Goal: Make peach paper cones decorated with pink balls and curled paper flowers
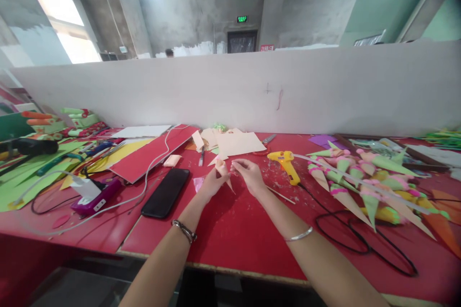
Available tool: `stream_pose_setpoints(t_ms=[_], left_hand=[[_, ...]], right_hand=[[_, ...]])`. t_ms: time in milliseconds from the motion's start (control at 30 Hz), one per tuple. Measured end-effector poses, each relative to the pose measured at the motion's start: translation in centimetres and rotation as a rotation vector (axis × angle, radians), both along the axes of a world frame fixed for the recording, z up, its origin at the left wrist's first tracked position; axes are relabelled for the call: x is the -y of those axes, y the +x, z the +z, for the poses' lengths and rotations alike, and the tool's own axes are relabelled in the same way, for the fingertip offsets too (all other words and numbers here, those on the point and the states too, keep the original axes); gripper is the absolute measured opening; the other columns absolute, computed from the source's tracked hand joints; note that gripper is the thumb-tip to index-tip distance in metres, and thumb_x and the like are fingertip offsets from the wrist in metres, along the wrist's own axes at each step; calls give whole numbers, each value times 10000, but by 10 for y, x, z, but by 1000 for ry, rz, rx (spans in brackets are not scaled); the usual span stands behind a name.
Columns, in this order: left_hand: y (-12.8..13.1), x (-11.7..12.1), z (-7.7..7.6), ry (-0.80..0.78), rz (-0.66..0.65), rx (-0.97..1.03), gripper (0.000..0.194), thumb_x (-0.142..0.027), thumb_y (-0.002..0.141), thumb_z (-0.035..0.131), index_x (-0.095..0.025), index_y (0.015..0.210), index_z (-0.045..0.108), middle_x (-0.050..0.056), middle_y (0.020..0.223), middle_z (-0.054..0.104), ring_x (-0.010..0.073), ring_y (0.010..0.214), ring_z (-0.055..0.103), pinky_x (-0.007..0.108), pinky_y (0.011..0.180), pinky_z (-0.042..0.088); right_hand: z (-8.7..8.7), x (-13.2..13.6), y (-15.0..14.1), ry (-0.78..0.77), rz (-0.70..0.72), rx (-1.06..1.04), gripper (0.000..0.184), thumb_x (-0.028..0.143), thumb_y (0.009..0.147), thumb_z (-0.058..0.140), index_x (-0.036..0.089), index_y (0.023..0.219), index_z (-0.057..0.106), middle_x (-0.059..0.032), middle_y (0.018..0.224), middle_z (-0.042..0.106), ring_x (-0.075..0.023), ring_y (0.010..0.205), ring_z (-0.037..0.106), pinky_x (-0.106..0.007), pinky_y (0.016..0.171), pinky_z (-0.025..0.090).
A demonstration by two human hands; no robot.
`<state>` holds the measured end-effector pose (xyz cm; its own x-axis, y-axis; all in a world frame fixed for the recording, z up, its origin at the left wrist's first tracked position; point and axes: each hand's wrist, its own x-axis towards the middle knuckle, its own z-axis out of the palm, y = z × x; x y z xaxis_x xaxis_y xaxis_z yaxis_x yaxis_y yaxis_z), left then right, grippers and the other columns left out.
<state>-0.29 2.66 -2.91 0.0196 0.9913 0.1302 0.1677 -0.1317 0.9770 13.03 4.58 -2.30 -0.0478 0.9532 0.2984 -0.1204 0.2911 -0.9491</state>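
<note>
My left hand (213, 180) is closed around a small peach-coloured paper cone (229, 183), whose tip points down over the red table. Close beside it, my right hand (249, 175) has thumb and fingertips pinched together near the cone's upper end. Whatever is between those fingertips is too small to make out. A crumpled pink piece (198, 183) lies just left of my left hand. Behind both hands rest peach paper sheets (240, 145) and a utility knife (201, 156). To the right of my right hand lies a thin stick (282, 195).
A yellow hot glue gun (287, 165), with its black cord looping on the table, lies right of my hands. Further right is a heap of finished-looking paper cones (355, 170). On the left are a black phone (166, 193), a purple power strip (96, 197) and a white cable (147, 177).
</note>
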Motion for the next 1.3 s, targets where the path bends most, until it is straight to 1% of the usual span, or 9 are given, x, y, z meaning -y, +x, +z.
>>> stream_pose_setpoints(t_ms=[100, 233, 567, 733, 900, 1000, 1100, 1200, 1300], left_hand=[[2, 2, 2, -16, -59, 3, 242, -300, 705, 569, -120, 862, 527, -20, 621, 540, 88, 519, 483, 209, 512, 377], [6, 6, 7, -5, -122, 0, 213, -290, 736, 539, -130, 875, 519, -40, 592, 498, 69, 491, 452, 186, 476, 355], [6, 5, 8, 53, -155, -26, 221, -255, 724, 552, -134, 905, 512, -39, 595, 503, 80, 515, 478, 191, 493, 377], [5, 4, 9, 82, -146, -22, 252, -225, 708, 564, -137, 940, 523, -16, 665, 561, 106, 577, 527, 219, 551, 420], [5, 5, 10, 101, -139, 10, 318, -188, 647, 621, -142, 953, 551, 21, 827, 619, 150, 773, 575, 259, 709, 450], [4, 3, 13, 98, -52, 48, 269, -208, 658, 608, -143, 913, 551, 9, 794, 618, 138, 734, 576, 252, 684, 454], [-2, -1, 16, 89, 134, 98, 209, -233, 714, 531, -142, 903, 519, -12, 704, 581, 109, 639, 548, 227, 612, 438], [-9, -4, 18, 64, 300, 121, 171, -224, 713, 509, -138, 860, 504, -36, 609, 518, 92, 560, 506, 210, 548, 405], [-9, -4, 18, 50, 351, 115, 167, -198, 676, 540, -146, 831, 506, -54, 576, 486, 84, 536, 483, 201, 526, 388]], right_hand=[[3, 6, -4, -13, 45, -34, 238, 382, 627, 624, 164, 724, 620, -11, 650, 645, -137, 589, 588, -271, 602, 482], [4, 9, -6, -26, 57, -64, 231, 353, 606, 647, 162, 732, 620, -6, 679, 633, -132, 638, 571, -250, 621, 464], [-2, 4, -5, -57, 98, -83, 230, 366, 605, 640, 174, 726, 602, 4, 674, 620, -135, 629, 555, -250, 602, 441], [-2, 4, -5, -44, 126, -71, 250, 423, 646, 581, 190, 735, 565, 12, 667, 598, -125, 601, 543, -237, 555, 432], [-1, 5, -6, -3, 109, -14, 255, 433, 651, 579, 196, 723, 518, 21, 656, 568, -121, 589, 534, -225, 525, 429], [-4, 1, -4, 32, 56, 51, 253, 440, 715, 505, 197, 783, 523, 11, 702, 576, -126, 627, 543, -237, 575, 443], [-9, -5, 0, 80, -5, 159, 227, 363, 784, 423, 194, 854, 557, -8, 754, 576, -136, 687, 543, -265, 655, 443], [-14, -10, 4, 144, -15, 311, 143, 203, 722, 523, 199, 830, 616, -19, 794, 567, -158, 778, 525, -302, 766, 409], [-19, -13, 4, 186, -7, 442, 206, 53, 636, 571, 189, 769, 651, -26, 779, 548, -169, 812, 500, -322, 824, 364]])
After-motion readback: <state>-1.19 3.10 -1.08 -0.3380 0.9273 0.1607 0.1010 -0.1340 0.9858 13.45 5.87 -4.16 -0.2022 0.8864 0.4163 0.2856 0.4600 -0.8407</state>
